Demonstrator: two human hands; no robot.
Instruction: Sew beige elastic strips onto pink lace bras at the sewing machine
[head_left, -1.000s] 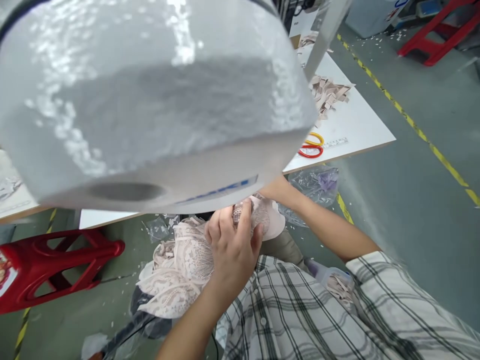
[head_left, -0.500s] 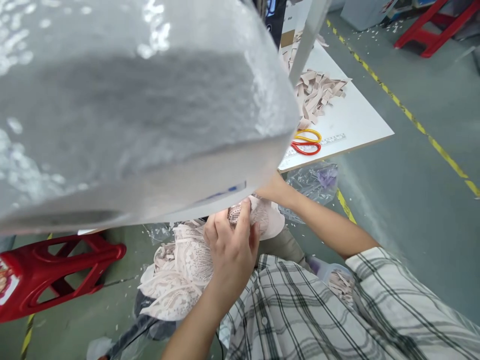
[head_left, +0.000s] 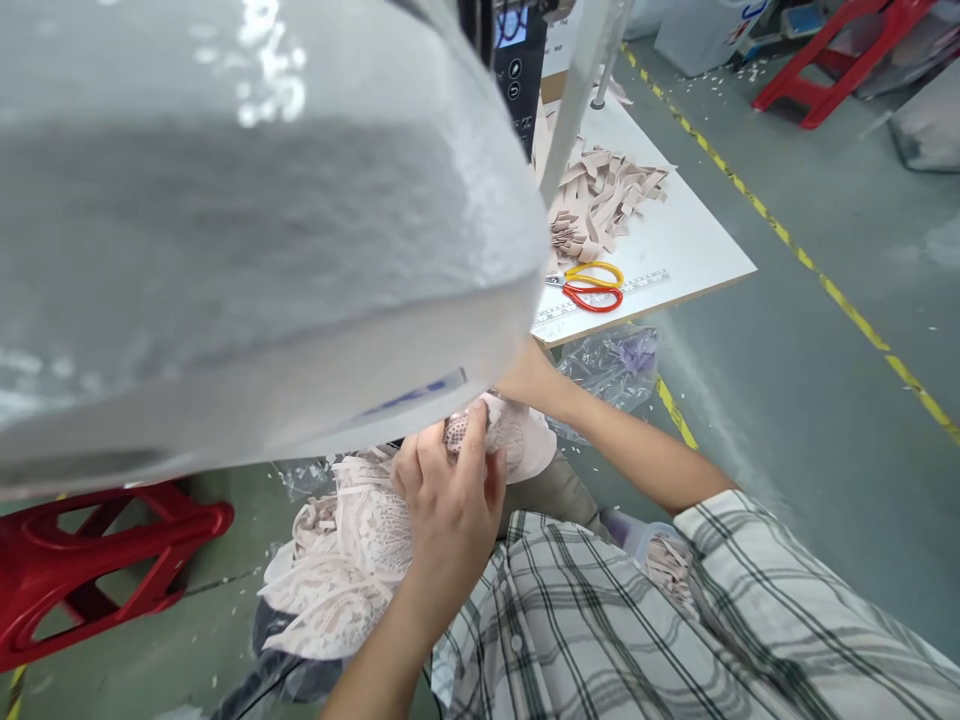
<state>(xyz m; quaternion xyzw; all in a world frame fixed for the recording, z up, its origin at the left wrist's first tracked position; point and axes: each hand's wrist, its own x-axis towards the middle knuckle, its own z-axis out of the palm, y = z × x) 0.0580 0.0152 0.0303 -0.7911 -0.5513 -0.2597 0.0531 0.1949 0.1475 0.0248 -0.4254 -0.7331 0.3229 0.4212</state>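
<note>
A pale pink lace bra (head_left: 525,440) lies under the front edge of a large white machine head (head_left: 300,370), probably a sewing machine. My left hand (head_left: 450,490) is on the bra with bent fingers, the index finger and thumb gripping it around a dotted mesh patch (head_left: 456,434). From the right, my right hand (head_left: 529,375) reaches the far side of the same piece; the machine head hides its fingers. More lace bras (head_left: 352,560) hang in a heap left of my left hand. The machine covers the spot where the cloth is worked.
On the white table (head_left: 697,240) lie cut fabric strips (head_left: 607,200), scissors (head_left: 596,287) with yellow and red handles, and a ruler (head_left: 645,283). A red stool (head_left: 112,560) stands left. A plastic bag (head_left: 611,375) hangs below the table edge. A control panel (head_left: 517,90) is behind the machine.
The whole view has shifted slightly, so table, stool and hands appear further left. More of the control panel and the scissors shows. Both hands keep nearly the same hold on the bra.
</note>
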